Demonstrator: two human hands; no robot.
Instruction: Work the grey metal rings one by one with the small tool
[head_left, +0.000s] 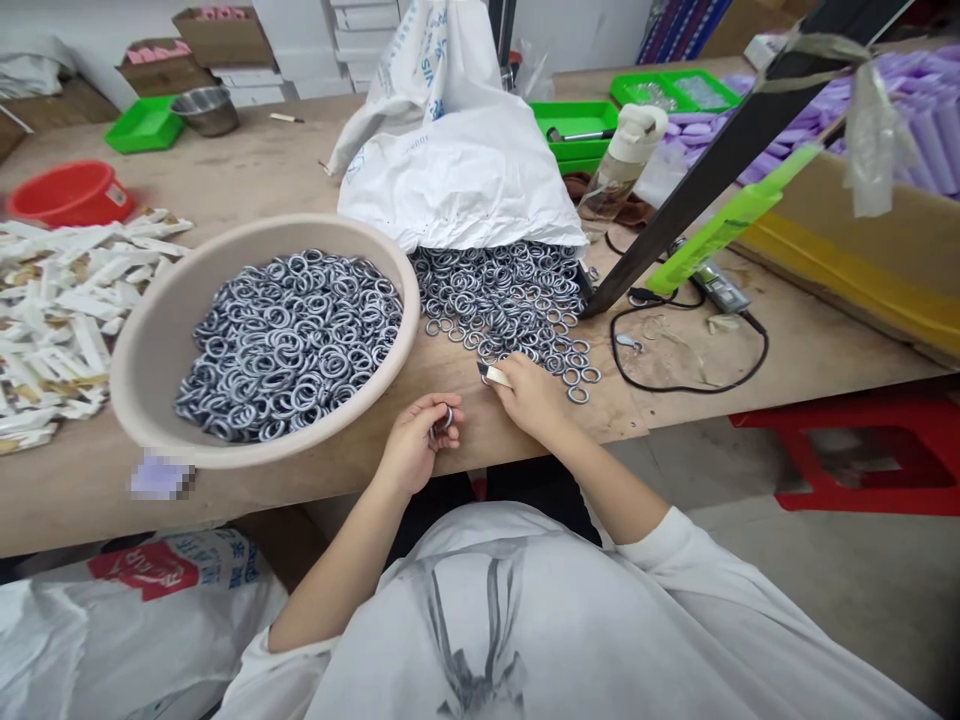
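Note:
My left hand point(414, 440) is closed around one or more grey rings point(442, 420); how many, the fingers hide. Beside it, my right hand point(529, 396) grips a small knife point(495, 376) with a dark blade and a cream handle, its tip pointing left. A loose pile of grey rings point(510, 300) spills from a white woven sack point(457, 180) just beyond my right hand, and a few lie close to its fingers. To the left stands a wide beige basin point(142, 330) holding a heap of similar rings.
A slanted black metal post point(675, 210) rises right of the pile, near a looped black cable point(675, 388). White strips point(60, 320) lie left of the basin. At the back are a bottle point(626, 155) and green trays point(577, 120). A red stool point(862, 450) stands below right.

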